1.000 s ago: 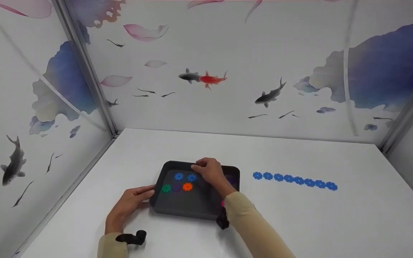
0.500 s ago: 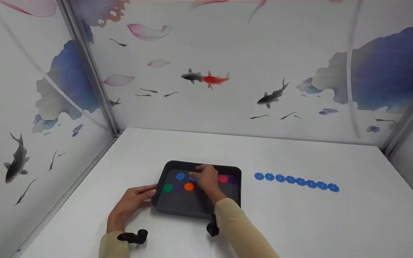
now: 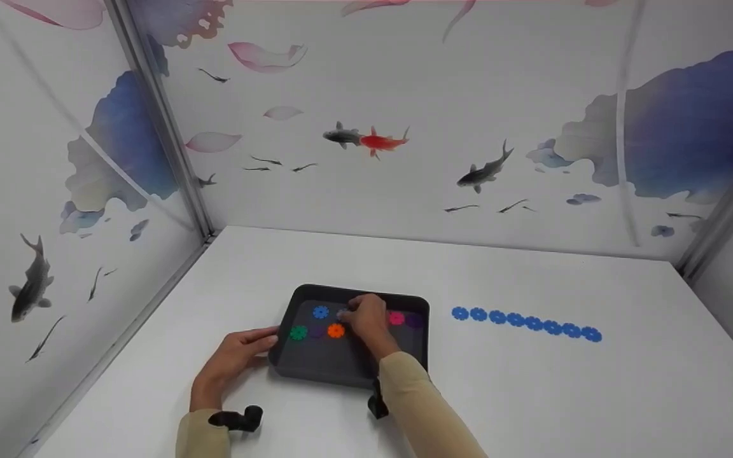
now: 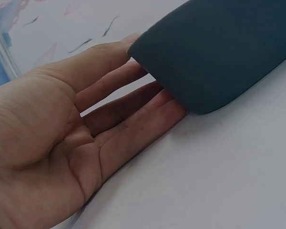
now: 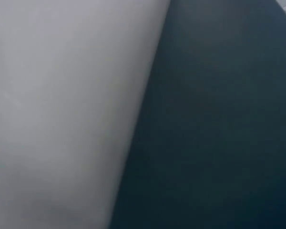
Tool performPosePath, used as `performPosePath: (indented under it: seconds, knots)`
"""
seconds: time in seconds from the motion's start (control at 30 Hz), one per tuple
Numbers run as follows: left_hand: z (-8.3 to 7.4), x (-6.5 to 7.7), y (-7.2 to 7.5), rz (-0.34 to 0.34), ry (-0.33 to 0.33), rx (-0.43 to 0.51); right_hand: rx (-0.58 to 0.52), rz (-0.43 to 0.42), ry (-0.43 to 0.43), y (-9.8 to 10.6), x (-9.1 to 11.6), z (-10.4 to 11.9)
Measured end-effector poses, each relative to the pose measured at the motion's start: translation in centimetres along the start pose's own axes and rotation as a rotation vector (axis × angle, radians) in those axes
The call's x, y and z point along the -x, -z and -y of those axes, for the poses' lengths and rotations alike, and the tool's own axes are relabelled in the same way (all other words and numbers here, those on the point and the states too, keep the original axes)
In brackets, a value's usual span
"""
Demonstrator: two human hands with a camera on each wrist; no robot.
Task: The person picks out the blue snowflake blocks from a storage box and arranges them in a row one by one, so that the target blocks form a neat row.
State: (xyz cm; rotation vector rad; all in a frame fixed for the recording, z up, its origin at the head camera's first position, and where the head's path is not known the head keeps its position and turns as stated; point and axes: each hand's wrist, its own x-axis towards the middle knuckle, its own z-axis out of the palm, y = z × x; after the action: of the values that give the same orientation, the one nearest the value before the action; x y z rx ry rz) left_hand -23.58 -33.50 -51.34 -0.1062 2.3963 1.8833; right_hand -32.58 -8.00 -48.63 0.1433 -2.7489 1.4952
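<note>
A dark grey tray stands on the white table, with several flower-shaped plastic discs inside. My left hand touches the tray's left side with fairly straight fingers; in the left wrist view its fingertips go out of sight behind the tray wall. Inside the tray, my right hand pinches a blue flower disc, mostly covered by the fingers. Left of it lies another blue disc. Nearer are a green disc, a purple disc and an orange disc. The right wrist view misses the hand.
Right of the tray, several blue discs lie in a slightly slanting row on the table. Pink and dark purple discs sit at the tray's right end. Printed wall panels enclose the table.
My right hand has come down from the tray's far rim to the second blue disc and closed its fingers there. The left hand has stayed at the tray's side.
</note>
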Motion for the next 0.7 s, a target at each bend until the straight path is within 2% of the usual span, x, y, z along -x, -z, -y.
performPosePath:
  seconds: [0.2,0.53,0.7]
  knots:
    - [0.08,0.08,0.10,-0.005,0.002,0.009,0.058,0.026,-0.010,-0.19,0.01,-0.02]
    - [-0.09,0.23,-0.17,-0.043,0.031,0.004,0.069,0.039,0.014,-0.39,0.02,-0.25]
    - [-0.16,0.25,-0.26,-0.040,0.029,0.005,0.086,0.046,0.010,-0.35,0.03,-0.24]
